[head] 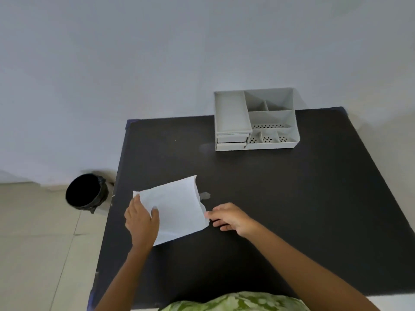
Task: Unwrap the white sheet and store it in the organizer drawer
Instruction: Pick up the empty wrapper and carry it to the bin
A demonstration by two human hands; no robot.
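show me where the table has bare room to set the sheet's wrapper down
Free: the wide stretch right of the right hand, and the band between sheet and organizer. Crowded: the near-left, where the left hand rests on the sheet.

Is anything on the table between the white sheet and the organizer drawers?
Nothing visible blocks it. The black table is bare between the white sheet and the organizer, apart from a small grey scrap beside the sheet. The drawers look closed.

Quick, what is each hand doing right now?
Left hand: open, pressing flat on the white sheet.
Right hand: fingertips closed on the sheet's right edge.
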